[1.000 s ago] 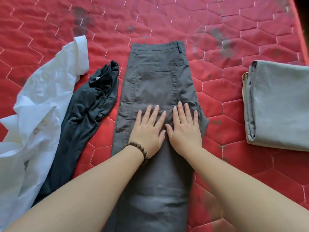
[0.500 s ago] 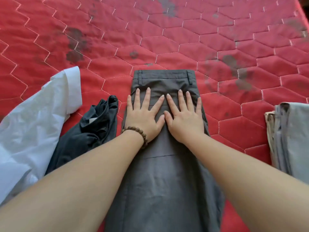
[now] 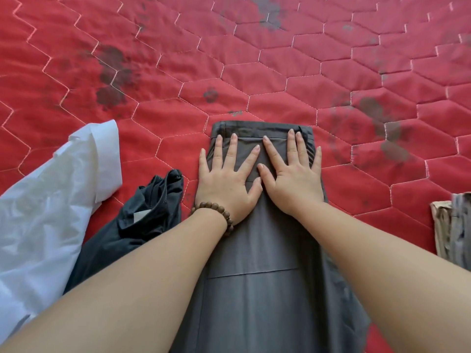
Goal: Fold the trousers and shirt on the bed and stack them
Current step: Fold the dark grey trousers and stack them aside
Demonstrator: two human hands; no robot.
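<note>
A: Grey trousers point(image 3: 265, 289) lie lengthwise on the red bed point(image 3: 254, 72), left hand point(image 3: 226, 182) and right hand point(image 3: 293, 179) flat, fingers spread, near the waistband.

B: Looks soft, floppy, light. I'd pinch the hems. White shirt point(image 3: 51, 200) is crumpled left.

Red hexagon-quilted bedcover point(image 3: 254, 72), dark stains, daylight.

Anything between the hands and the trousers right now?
Nothing visible. The left hand and right hand lie flat on the trousers near the waistband. The dark garment and the white shirt lie to the left, off the trousers.
</note>
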